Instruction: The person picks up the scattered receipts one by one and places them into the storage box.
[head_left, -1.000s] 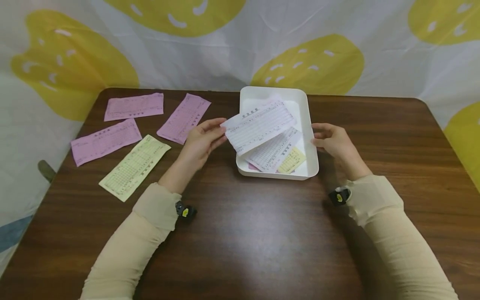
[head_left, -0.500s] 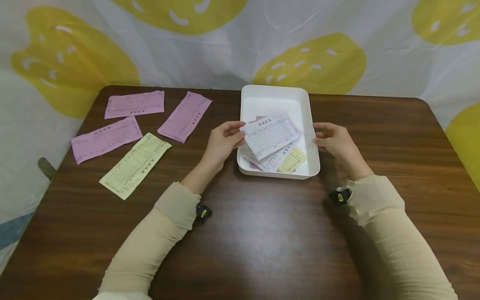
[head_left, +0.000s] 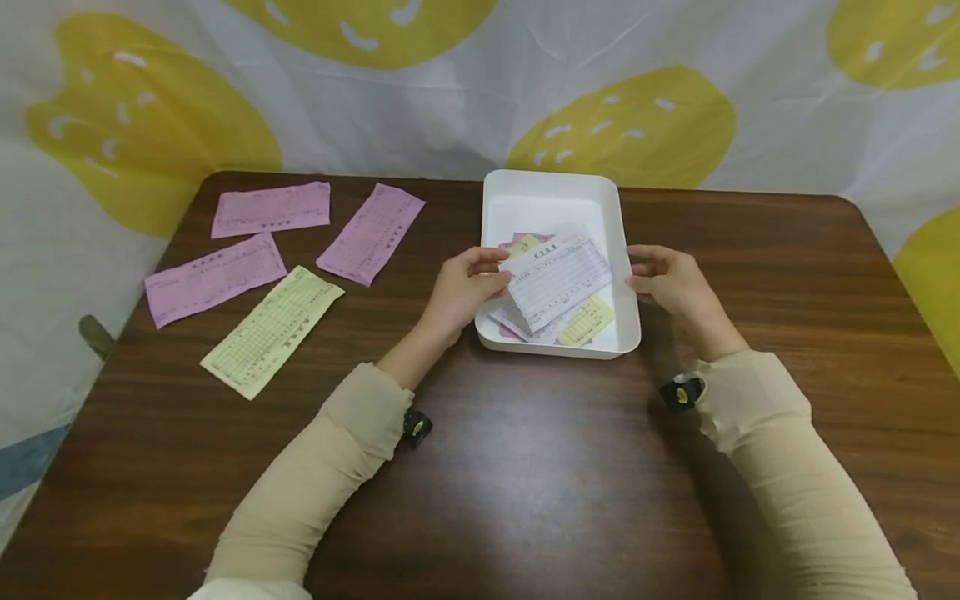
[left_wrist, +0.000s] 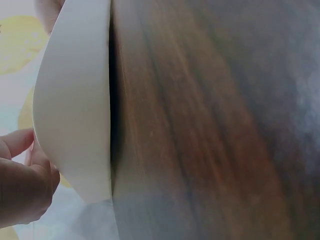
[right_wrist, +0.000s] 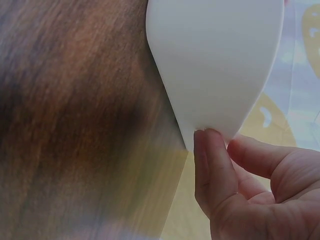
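My left hand pinches the left edge of a white printed slip of paper between thumb and fingers. The slip lies over a loose pile in a shallow white tray. A yellow slip sticks out from the pile at the lower right, with edges of pink and white slips around it. My right hand touches the tray's right side with its fingertips. In the right wrist view its fingers meet the outer wall, thumb at the rim. The tray wall hides the slips in the left wrist view.
To the left lie three pink slips, one farthest back, one beside it and one nearer the left edge. A pale yellow slip lies in front of them. A lemon-patterned curtain hangs behind the brown table.
My left hand has moved right and slightly down with the white slip, bringing it from over the tray's left rim to above the pile. My right hand has stayed at the tray's side.
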